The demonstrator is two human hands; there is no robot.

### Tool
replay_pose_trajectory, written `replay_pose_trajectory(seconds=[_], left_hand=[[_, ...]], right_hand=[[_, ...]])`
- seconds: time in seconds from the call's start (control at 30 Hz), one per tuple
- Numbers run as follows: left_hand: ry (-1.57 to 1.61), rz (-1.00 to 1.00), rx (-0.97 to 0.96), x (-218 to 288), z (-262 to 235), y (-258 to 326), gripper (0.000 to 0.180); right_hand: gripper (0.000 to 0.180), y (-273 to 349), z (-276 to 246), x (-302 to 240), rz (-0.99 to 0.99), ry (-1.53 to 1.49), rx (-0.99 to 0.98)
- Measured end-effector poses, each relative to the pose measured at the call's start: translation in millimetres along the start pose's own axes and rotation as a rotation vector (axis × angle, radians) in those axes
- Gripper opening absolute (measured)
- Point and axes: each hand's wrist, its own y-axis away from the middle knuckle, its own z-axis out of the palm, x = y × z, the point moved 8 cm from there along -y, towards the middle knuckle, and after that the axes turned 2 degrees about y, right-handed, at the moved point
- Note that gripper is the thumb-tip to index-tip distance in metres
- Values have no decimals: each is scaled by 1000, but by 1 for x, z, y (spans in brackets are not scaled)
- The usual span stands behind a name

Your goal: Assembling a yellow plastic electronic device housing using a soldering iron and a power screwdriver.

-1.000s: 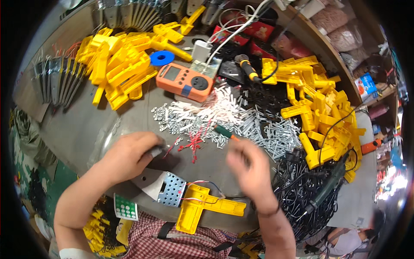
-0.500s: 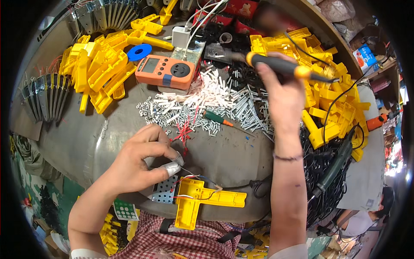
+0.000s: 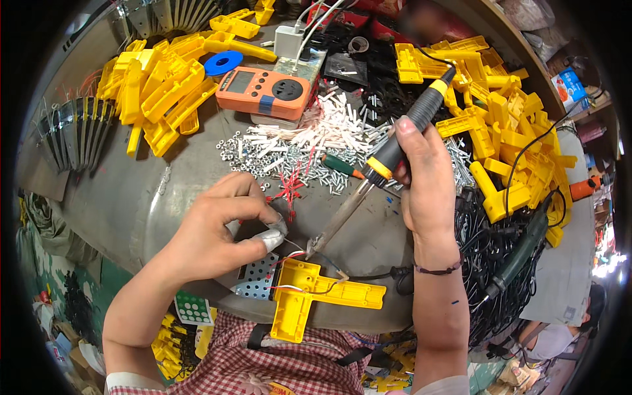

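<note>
In my right hand point(image 3: 431, 184) is a soldering iron point(image 3: 390, 155) with a black and yellow handle. Its metal shaft slants down to the left, and the tip is at thin wires point(image 3: 312, 253) just above a yellow plastic housing half point(image 3: 293, 315). My left hand point(image 3: 220, 224), thumb and fingertip wrapped in whitish covering, pinches a thin grey wire point(image 3: 294, 244) beside the tip. The T-shaped housing lies open side up at the near table edge, with red, white and dark wires across it. A perforated metal plate point(image 3: 255, 284) adjoins its left side, partly hidden by my left hand.
Ahead lie piles of white sleeves point(image 3: 329, 122), screws and nuts, plus an orange multimeter point(image 3: 263, 92) and a green-handled screwdriver point(image 3: 341, 165). Yellow housings are heaped left point(image 3: 161, 92) and right point(image 3: 520, 145). Black cables point(image 3: 487, 263) and a second dark green tool point(image 3: 517, 257) lie right.
My right hand has turned the soldering iron over and brought its tip down to the wires by the housing. The left hand keeps its pinch almost in place.
</note>
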Motion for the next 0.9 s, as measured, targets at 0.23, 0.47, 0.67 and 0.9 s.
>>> replay_pose_trajectory(seconds=[0.23,0.47,0.67,0.9], left_hand=[[-27,-29,7,-3,3,0,20],[-64,5,15,1,6,-2,18],[-73,17,43,2,3,6,17],[-3,4,-11,14,11,42,17]], right_hand=[[25,-3,0,5,11,17,4],[23,-6,-4,5,18,51,6],[21,-5,-3,6,31,49,13],[23,7,-35,11,103,-76,106]])
